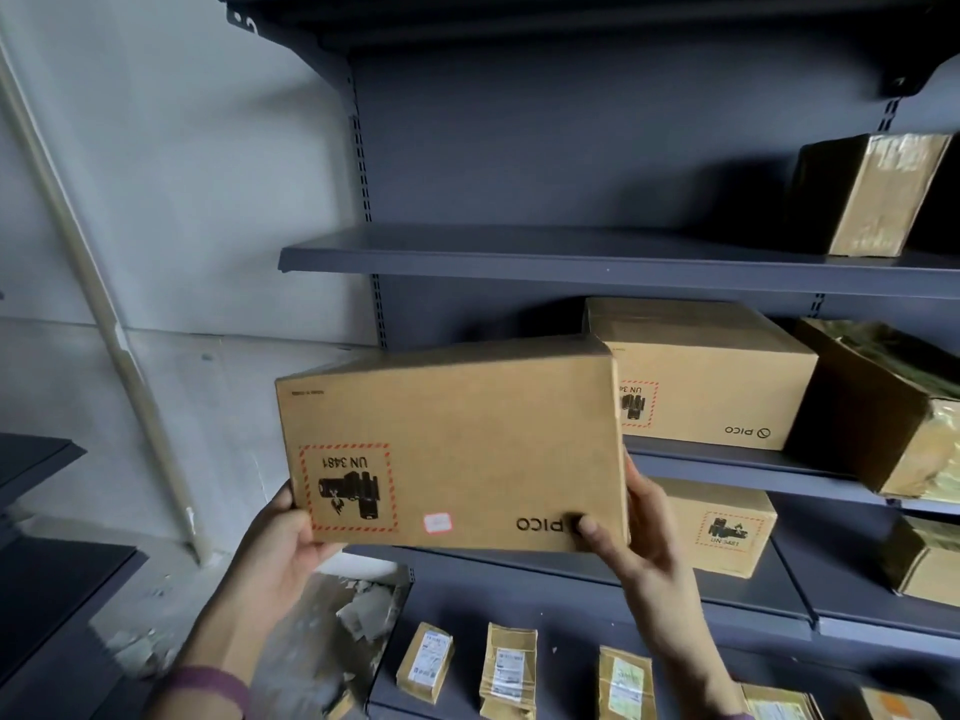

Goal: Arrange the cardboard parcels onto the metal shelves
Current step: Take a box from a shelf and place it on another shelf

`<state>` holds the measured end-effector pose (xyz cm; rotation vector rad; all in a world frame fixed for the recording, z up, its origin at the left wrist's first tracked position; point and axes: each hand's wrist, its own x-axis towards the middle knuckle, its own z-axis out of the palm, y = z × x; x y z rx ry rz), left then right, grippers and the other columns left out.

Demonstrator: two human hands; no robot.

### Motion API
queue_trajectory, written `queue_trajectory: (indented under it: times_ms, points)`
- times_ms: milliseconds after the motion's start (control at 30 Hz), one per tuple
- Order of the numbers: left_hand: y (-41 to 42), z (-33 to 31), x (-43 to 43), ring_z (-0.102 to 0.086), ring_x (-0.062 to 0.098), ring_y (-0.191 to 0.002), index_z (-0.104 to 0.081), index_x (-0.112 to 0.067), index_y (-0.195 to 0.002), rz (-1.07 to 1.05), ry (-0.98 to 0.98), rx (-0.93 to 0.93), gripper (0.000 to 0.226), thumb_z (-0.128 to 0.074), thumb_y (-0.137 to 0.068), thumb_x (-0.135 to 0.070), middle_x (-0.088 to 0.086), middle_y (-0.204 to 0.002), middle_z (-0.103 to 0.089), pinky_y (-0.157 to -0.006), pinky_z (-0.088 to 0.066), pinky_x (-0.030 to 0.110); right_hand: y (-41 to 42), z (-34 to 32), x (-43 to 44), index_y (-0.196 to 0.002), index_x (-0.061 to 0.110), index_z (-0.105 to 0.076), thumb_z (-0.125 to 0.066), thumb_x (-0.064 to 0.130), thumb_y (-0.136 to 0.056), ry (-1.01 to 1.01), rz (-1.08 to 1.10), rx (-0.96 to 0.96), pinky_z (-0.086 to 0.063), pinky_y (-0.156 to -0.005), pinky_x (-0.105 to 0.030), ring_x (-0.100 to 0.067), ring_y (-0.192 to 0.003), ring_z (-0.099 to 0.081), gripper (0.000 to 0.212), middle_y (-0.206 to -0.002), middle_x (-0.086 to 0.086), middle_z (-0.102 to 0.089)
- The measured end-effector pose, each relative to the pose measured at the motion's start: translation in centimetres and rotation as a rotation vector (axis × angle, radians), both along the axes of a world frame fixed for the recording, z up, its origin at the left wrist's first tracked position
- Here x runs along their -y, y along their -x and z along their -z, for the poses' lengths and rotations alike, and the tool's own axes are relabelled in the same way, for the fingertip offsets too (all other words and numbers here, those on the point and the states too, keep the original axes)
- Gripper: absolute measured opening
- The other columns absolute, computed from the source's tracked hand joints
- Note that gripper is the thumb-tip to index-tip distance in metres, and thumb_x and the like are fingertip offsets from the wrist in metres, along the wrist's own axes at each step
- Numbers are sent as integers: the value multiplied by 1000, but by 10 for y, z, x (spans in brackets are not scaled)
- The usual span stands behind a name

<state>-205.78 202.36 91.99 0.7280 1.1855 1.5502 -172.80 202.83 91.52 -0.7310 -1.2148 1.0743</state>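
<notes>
Gripped at lower corners by curled left hand (284, 544) and right hand (643, 538): brown rectangular cardboard parcel (452, 449). Held near grey metal shelves (519, 263)

The held cardboard parcel (452, 444) reads, upside down, "UN 3481" and "PICO"; the shelved parcel (711, 387) behind reads "PICO".

Three brown boxes bear red-bordered UN 3481 labels: the held box (452, 449), the second box (711, 376) and the third box (722, 527). Three tape-wrapped parcels sit toward the right edge of the metal shelves (571, 259): upper parcel (878, 194), middle parcel (883, 407), lower parcel (924, 563). Five small packets (508, 672) line the bottom shelf (571, 631), two of them cut off by the frame. Five shelf boards show. Two hands: left hand (280, 543), right hand (639, 537).
</notes>
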Motion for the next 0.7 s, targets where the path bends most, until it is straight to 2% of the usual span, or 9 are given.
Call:
queue_trajectory:
  times_ms: [100, 200, 267, 367, 400, 467, 533, 633, 700]
  points:
    - [0, -9, -10, -63, 30, -101, -57, -17, -108, -30, 42, 27, 64, -17, -73, 19, 15, -102, -69, -74, -54, 41, 19, -14, 11, -143, 33, -43, -75, 29, -78, -150, 80, 167, -39, -113, -34, -7, -145, -30, 72, -153, 19, -37]
    - [4, -9, -16, -60, 31, -103, -51, -12, -119, -70, 88, 86, 67, -15, -73, 19, 17, -110, -63, -78, -50, 46, 30, -22, 19, -146, 36, -36, -70, 62, -77, -219, 141, 339, -33, -114, -53, -7, -148, -20, 81, -156, 25, -28]
    - [6, -6, -19, -59, 32, -104, -48, -12, -124, -78, 96, 92, 69, -14, -73, 19, 18, -113, -62, -80, -49, 48, 34, -23, 21, -149, 36, -32, -66, 68, -76, -239, 165, 378, -31, -115, -55, -7, -149, -14, 86, -158, 25, -21]
    - [-1, -5, -23, -60, 31, -100, -54, -11, -113, -62, 53, 81, 65, -14, -72, 18, 18, -109, -63, -75, -53, 46, 37, -21, 20, -148, 49, -28, -65, 72, -73, -216, 211, 337, -25, -118, -46, 0, -149, -1, 87, -162, 20, -10]
    - [-3, -6, -22, -60, 31, -98, -57, -11, -107, -54, 38, 81, 63, -14, -71, 18, 18, -105, -64, -70, -56, 44, 36, -19, 19, -146, 53, -29, -67, 71, -72, -187, 213, 294, -27, -116, -43, -2, -150, -4, 85, -162, 19, -13]
    - [-3, -9, -17, -63, 31, -98, -61, -11, -101, -18, 8, 93, 61, -18, -70, 17, 18, -103, -66, -66, -60, 39, 32, -15, 13, -142, 53, -37, -76, 55, -75, -86, 162, 108, -43, -106, -47, -17, -144, -34, 77, -156, 14, -33]
    - [3, -12, -7, -65, 32, -100, -68, -14, -100, 62, -30, 126, 59, -26, -68, 13, 17, -104, -68, -75, -60, 43, 24, -8, 4, -137, 44, -49, -77, 36, -77, 32, 125, -162, -59, -79, -39, -20, -117, -64, 66, -136, 5, -59]
    - [11, -16, 6, -69, 33, -94, -72, -14, -100, 196, -108, 209, 50, -33, -75, 2, 18, -111, -68, -78, -59, 48, 6, 8, -14, -130, 21, -57, -65, 27, -80, 130, 127, -377, -60, -68, -37, -15, -88, -69, 51, -106, -2, -70]
    - [9, -18, 6, -67, 37, -93, -63, -7, -117, 214, -86, 82, 38, -33, -92, -6, 25, -121, -61, -76, -59, 49, -2, 18, -23, -122, 19, -61, -62, 27, -81, 159, 127, -432, -58, -67, -35, -12, -80, -68, 42, -97, -1, -71]
